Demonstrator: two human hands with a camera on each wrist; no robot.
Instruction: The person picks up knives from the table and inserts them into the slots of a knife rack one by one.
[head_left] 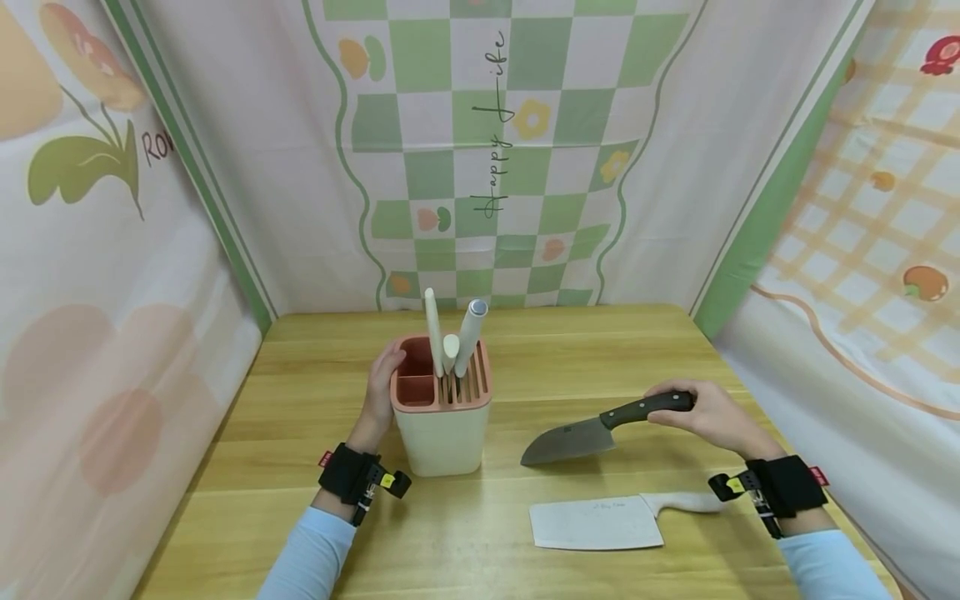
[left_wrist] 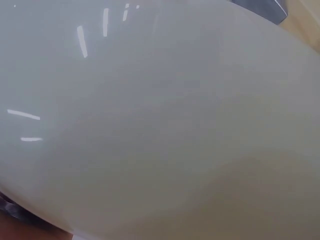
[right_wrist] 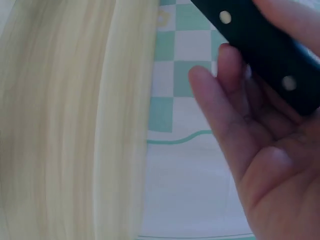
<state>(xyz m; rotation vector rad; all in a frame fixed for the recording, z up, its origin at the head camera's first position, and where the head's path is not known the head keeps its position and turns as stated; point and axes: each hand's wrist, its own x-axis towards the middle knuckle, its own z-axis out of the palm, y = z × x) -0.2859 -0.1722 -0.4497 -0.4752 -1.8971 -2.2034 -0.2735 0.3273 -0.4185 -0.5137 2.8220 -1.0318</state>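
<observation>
My right hand (head_left: 716, 412) holds the kitchen knife (head_left: 573, 439) by the butt end of its black riveted handle (right_wrist: 260, 47). Its dark, broad blade slants down leftward, the tip low over the table. With my left hand (head_left: 380, 387) I grip the left side of a cream knife holder (head_left: 442, 442), fingers at its terracotta rim. Several light-handled tools stand in the holder's slots, among them one with a thick grey-white handle (head_left: 470, 337). The holder's glossy wall (left_wrist: 160, 120) fills the left wrist view. A white-handled cleaver (head_left: 596, 523) lies flat in front of the black-handled knife.
The wooden table (head_left: 322, 350) carries the holder and the cleaver. Two open compartments (head_left: 415, 390) make up the holder's left part. Patterned curtains (head_left: 517, 167) hang behind the table and along both sides.
</observation>
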